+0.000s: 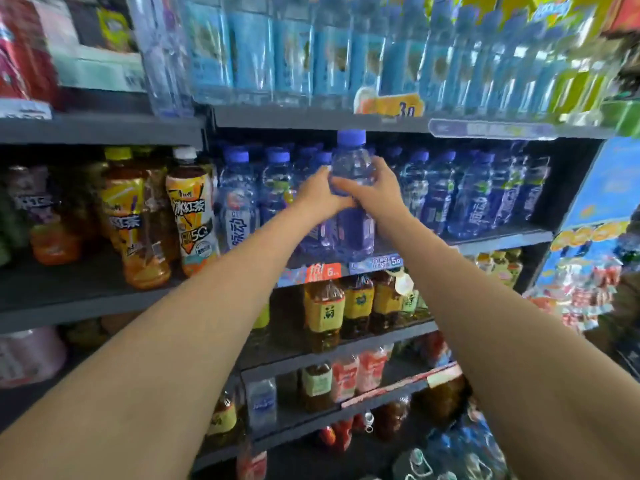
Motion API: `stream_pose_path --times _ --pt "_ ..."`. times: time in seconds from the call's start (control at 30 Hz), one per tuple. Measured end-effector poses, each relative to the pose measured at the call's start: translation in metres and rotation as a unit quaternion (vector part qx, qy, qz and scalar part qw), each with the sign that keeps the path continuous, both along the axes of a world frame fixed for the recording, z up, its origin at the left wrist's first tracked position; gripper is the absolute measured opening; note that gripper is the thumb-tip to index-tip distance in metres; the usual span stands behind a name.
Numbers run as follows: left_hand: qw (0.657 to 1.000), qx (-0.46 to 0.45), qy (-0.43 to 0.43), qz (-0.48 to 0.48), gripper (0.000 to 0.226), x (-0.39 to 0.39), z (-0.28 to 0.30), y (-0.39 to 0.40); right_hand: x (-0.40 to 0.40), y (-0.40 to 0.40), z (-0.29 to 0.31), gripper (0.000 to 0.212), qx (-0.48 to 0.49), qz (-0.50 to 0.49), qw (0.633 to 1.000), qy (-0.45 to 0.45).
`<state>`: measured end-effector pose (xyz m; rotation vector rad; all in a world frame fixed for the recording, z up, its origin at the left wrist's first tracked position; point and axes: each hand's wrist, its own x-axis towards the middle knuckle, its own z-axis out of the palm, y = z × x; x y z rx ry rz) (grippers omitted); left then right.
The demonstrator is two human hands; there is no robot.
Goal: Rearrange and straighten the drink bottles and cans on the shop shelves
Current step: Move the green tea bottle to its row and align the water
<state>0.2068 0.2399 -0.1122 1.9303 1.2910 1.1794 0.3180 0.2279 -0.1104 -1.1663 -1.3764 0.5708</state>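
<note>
both hands, the left hand (320, 195) and right hand (375, 195), grip the blue-capped bottle (351, 161) at its waist from either side, fingers curled round it, holding it upright (long axis vertical) at the front edge of the middle shelf (502, 239).

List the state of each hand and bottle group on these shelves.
Blue-capped bottle: capped, upright, gripped by both hands.
Left hand: fingers curled round the bottle.
Right hand: fingers curled round the bottle.
Blue bottle row: upright, capped, some leaning.
Iced tea bottles: standing, slightly tilted.
</note>
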Motion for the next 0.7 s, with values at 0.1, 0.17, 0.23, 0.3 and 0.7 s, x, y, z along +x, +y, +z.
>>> stream_pose_path --times 0.1,0.17,0.23,0.3,0.7 --pt "0.987 0.041 0.118 0.097 0.045 0.013 -0.013 0.022 0.026 0.037 -0.018 0.063 -0.022 -0.006 0.999 -0.027" --pt "0.978 0.048 0.153 0.130 0.047 0.012 -0.023 0.031 0.039 0.057 -0.027 0.069 -0.058 -0.002 0.998 0.010" --pt "0.973 0.050 0.172 0.145 0.050 0.010 -0.033 0.038 0.046 0.077 -0.031 0.069 -0.080 0.007 0.994 0.072" --pt "0.967 0.060 0.187 0.164 0.054 0.012 -0.042 0.041 0.047 0.092 -0.033 0.070 -0.088 0.016 0.994 0.070" --pt "0.950 0.071 0.236 0.189 0.062 0.007 -0.079 0.009 0.031 0.091 -0.065 0.078 -0.051 -0.012 0.999 0.005"
